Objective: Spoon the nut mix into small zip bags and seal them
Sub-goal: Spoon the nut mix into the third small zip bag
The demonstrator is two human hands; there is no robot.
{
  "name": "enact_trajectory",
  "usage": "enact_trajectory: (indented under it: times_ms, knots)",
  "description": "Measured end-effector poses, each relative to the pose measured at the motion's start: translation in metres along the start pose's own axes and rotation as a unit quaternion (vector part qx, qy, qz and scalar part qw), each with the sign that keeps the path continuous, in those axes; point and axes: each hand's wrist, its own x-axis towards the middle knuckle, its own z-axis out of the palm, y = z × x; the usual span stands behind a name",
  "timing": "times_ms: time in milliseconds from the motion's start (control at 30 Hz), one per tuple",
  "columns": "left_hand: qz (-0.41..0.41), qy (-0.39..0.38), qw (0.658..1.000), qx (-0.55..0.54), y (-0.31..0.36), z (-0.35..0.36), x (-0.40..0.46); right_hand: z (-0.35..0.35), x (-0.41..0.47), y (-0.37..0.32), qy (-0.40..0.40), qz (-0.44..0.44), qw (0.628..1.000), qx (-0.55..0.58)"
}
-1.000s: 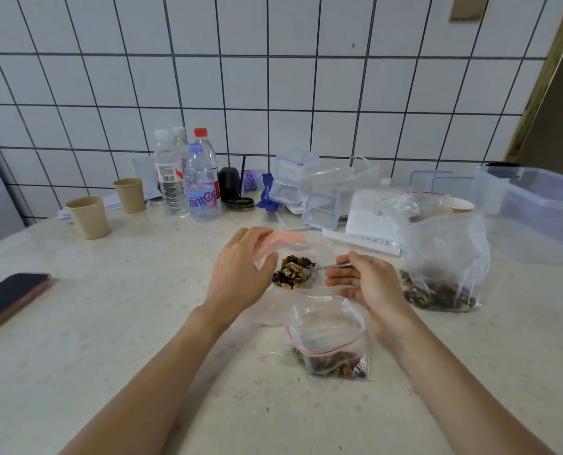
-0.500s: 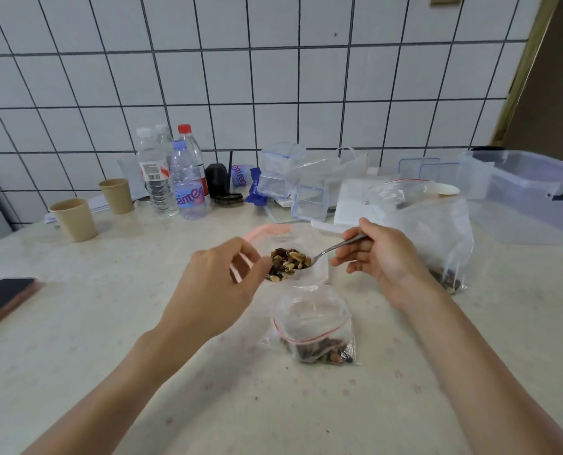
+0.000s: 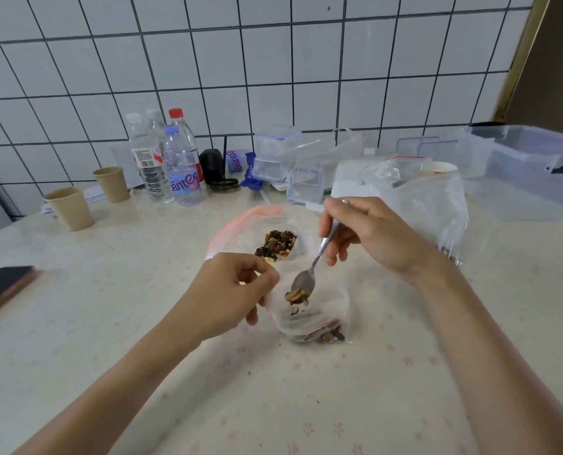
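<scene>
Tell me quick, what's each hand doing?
Left hand: pinching the small zip bag open.
Right hand: holding the spoon, tipping nut mix in.

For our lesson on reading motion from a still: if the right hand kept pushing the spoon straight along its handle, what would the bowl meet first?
Probably the nuts at the bottom of the small zip bag. The right hand points the spoon down into the bag's open mouth, which the left hand pinches; depth is unclear.
</scene>
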Motion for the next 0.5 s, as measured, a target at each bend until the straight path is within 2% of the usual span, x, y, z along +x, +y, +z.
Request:
enact_trajectory:
  times_ms: [100, 267, 367, 500]
  knots:
    - [0.037, 0.025, 0.999, 0.012, -0.003, -0.002, -0.009, 0.004, -0.006, -0.008, -0.045, -0.06, 0.997, -0.034]
    - [0.068, 0.047, 0.995, 0.052, -0.011, -0.006, -0.022, 0.002, -0.009, -0.012, -0.037, -0.088, 0.995, -0.027]
    - [0.061, 0.04, 0.995, 0.062, -0.015, -0.008, -0.023, 0.001, -0.005, -0.007, 0.013, -0.074, 0.995, 0.067]
    - [0.05, 0.04, 0.997, 0.051, -0.016, -0.009, -0.02, 0.003, 0.004, 0.007, 0.126, -0.006, 0.98, 0.157]
